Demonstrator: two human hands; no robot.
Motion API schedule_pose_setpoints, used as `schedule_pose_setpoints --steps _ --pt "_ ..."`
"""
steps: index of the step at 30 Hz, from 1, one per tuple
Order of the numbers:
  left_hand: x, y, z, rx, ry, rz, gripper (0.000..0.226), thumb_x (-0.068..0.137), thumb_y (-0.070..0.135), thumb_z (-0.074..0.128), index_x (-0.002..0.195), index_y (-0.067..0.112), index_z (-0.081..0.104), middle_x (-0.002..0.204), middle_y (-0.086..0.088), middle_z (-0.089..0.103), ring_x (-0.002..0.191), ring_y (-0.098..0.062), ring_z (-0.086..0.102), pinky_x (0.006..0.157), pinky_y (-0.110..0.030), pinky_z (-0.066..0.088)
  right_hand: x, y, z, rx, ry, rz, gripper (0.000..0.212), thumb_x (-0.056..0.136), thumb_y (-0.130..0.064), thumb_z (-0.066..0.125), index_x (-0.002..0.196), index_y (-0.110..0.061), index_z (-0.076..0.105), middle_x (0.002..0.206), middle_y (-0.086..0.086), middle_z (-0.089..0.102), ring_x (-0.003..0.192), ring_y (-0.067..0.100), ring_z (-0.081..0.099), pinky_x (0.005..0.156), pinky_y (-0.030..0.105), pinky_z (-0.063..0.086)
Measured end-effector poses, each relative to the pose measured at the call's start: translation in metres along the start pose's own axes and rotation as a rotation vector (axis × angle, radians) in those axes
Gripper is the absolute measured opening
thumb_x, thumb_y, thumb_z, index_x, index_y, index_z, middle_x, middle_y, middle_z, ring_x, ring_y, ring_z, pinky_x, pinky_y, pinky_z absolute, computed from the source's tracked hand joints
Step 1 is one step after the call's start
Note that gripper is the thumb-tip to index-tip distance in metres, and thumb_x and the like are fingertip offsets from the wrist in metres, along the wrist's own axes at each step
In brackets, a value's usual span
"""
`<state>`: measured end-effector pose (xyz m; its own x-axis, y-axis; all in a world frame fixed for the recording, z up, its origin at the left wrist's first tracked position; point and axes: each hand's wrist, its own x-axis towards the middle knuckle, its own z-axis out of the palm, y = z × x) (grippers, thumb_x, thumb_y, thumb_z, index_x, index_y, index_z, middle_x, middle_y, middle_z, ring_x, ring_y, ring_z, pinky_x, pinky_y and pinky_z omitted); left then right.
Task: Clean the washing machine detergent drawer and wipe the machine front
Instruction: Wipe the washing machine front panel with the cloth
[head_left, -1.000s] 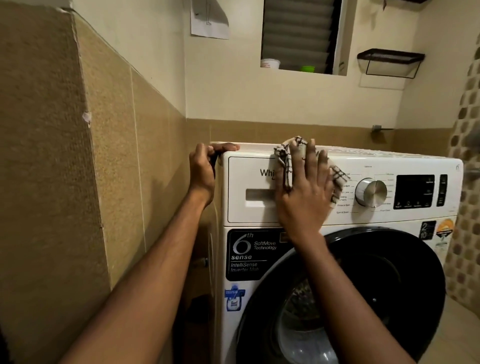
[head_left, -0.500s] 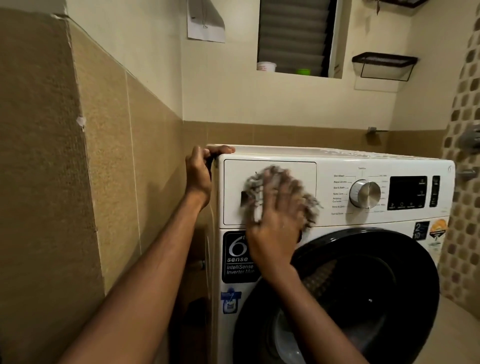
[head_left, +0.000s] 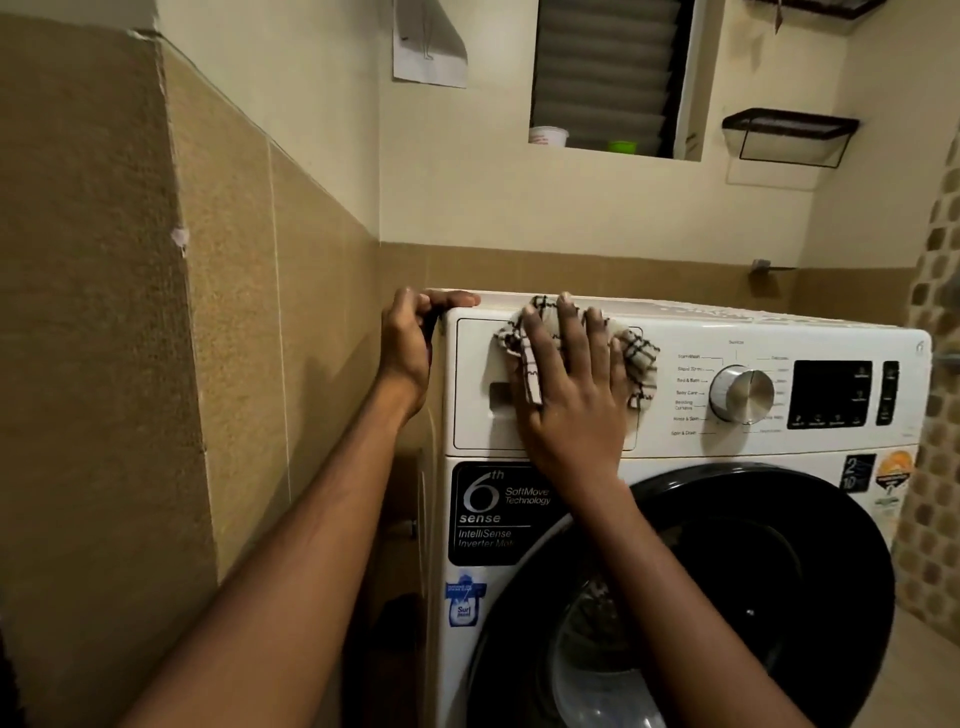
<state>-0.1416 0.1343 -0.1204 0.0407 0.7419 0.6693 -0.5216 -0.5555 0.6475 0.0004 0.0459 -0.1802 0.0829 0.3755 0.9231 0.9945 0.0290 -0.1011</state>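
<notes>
The right hand (head_left: 569, 395) is laid flat, with fingers straight and spread, and a checked cloth (head_left: 636, 358) is pressed by it against the front of the detergent drawer (head_left: 478, 415). The drawer is seen pushed in, flush with the panel, at the upper left of the washing machine (head_left: 675, 452) front. The cloth is bunched under the palm, and its edges are shown past the fingertips and over the drawer's right edge. The drawer's recessed handle is partly covered by the hand.

Just left of the drawer, the machine's top corner is gripped by the left hand (head_left: 410, 348): the fingers are curled round the side edge and the thumb is laid along the top.

Right of the drawer a silver dial (head_left: 742, 393) is set, and further right a dark display panel (head_left: 830, 393). Below the drawer a black sticker (head_left: 488, 512) is fixed, and lower still a small blue sticker (head_left: 464, 603). Below and right of the drawer the round dark door (head_left: 779, 545) is found. The tan tiled wall (head_left: 234, 338) is seen close on the drawer's left. High above the drawer a white tub (head_left: 548, 136) is kept on a window ledge, and a wire shelf (head_left: 789, 135) is mounted up to the right.
</notes>
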Motion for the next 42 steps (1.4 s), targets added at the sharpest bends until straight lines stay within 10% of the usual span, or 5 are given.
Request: schedule_pose_setpoints --steps 15,20,28,35,42 --pt "0.003 0.041 -0.034 0.062 0.26 0.086 0.05 0.099 0.017 0.024 0.09 0.006 0.072 0.1 -0.015 0.076 0.101 -0.02 0.07 0.095 -0.027 0.05 0.056 -0.067 0.0 -0.308 -0.262 -0.89 0.037 0.08 -0.046 0.05 0.085 -0.018 0.074 0.091 -0.001 0.071 0.102 0.026 0.06 0.101 0.045 0.037" --pt "0.002 0.038 -0.027 0.103 0.168 0.069 0.051 0.099 0.016 0.025 0.088 0.008 0.074 0.101 -0.014 0.076 0.106 -0.024 0.068 0.104 -0.035 0.047 0.032 -0.027 -0.001 -0.083 -0.048 -0.338 0.058 0.094 -0.052 0.04 0.148 -0.032 0.039 0.158 -0.003 0.032 0.15 0.024 0.019 0.118 0.047 0.018" --pt "-0.005 0.003 -0.01 0.184 -0.09 0.071 0.051 0.086 0.026 0.029 0.084 0.009 0.078 0.101 -0.014 0.076 0.11 -0.021 0.067 0.105 -0.034 0.044 0.027 0.004 -0.008 0.104 0.051 0.419 0.062 0.097 -0.062 0.02 0.153 -0.036 0.024 0.164 -0.007 0.012 0.152 0.019 -0.002 0.121 0.048 0.001" --pt "0.0 -0.002 -0.01 0.178 -0.094 0.098 0.053 0.087 0.024 0.028 0.081 0.004 0.076 0.096 -0.016 0.076 0.105 -0.025 0.068 0.101 -0.036 0.047 -0.023 0.001 0.002 -0.149 -0.159 -0.361 0.062 0.099 -0.057 0.026 0.156 -0.037 0.01 0.165 -0.004 -0.002 0.152 0.024 -0.005 0.121 0.049 0.008" --pt "-0.001 -0.007 -0.006 0.189 -0.049 0.129 0.051 0.085 0.024 0.029 0.076 0.008 0.077 0.092 -0.014 0.077 0.104 -0.024 0.069 0.096 -0.03 0.047 -0.007 -0.007 -0.003 0.129 -0.016 0.362 0.066 0.097 -0.055 0.019 0.157 -0.031 0.006 0.165 0.0 -0.009 0.15 0.022 -0.014 0.12 0.053 -0.001"
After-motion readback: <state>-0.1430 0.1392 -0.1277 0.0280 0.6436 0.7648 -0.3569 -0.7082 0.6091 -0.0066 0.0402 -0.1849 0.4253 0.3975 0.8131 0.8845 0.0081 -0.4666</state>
